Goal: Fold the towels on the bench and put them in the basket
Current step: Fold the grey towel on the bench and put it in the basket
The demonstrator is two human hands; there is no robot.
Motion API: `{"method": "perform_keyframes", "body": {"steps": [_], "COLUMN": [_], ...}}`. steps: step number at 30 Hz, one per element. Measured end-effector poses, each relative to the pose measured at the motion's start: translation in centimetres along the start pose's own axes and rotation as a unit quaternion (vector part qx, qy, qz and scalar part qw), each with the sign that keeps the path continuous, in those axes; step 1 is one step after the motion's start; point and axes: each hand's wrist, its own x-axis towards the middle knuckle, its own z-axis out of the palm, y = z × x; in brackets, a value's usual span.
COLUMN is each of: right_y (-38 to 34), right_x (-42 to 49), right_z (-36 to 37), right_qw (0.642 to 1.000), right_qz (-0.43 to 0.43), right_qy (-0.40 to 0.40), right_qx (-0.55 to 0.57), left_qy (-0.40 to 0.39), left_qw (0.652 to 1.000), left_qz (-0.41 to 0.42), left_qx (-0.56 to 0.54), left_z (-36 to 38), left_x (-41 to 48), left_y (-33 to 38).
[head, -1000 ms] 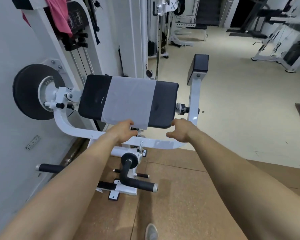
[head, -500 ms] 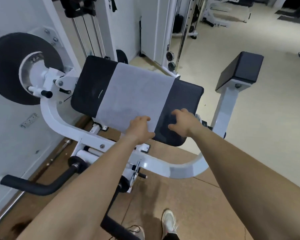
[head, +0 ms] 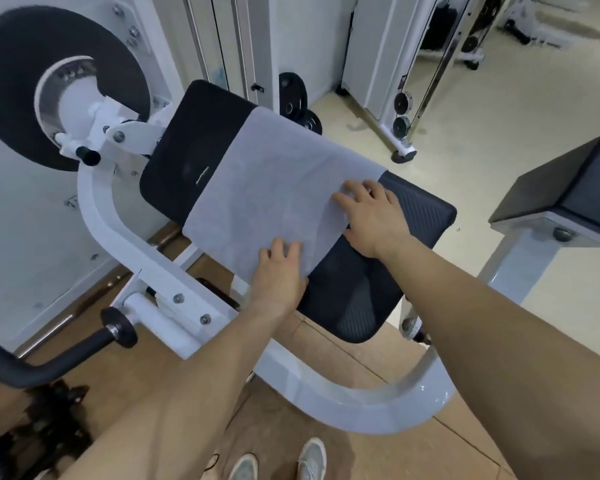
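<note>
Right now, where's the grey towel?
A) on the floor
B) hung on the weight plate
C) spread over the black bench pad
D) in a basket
C: the towel lies flat across the bench pad, with the left hand resting on its near edge and the right hand on its right edge.

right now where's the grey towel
Centre of the head view: the grey towel lies draped across the black bench pad, left hand at its near corner, right hand flat on its right edge.
</note>
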Motion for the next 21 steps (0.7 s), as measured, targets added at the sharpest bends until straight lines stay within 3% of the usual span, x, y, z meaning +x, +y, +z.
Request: {"method": "perform_keyframes", "body": {"steps": [3,7,11,15,21], "right_y": [-0.4,-1.5,-2.6,-3.9,-7.3], "right_x": [0.2,-0.6,-2.4,-5.0,-6.9], "right_z": [0.6,1.0,1.2,1.3,-1.3], "right_qw": [0.999,0.998,0.998,0.99,0.992], "right_qz": [-0.008,-0.037,-0.048,-0.052,0.023], "right_qy": [0.034,0.04,-0.044,-0.132,-0.101], "right_qx": [-0.018,-0.023,0.008,0.013,0.07], "left_qy": [0.015,-0.011,-0.048,-0.029,-0.026], "left_qw": [0.998,0.998,0.985,0.983,0.984], "left_qz": [0.033,-0.024,-0.09,-0.106,-0.046], "left_qx": [0.042,-0.062,-0.138,-0.149,-0.17], "left_z": [-0.3,-1.3,-3.2,-6.6,-12.1], "left_x": [-0.1,-0.1,-1.0,-2.3,-4.5], "left_y": [-0.6,-1.4,-2.6,-4.8,-7.8]}}
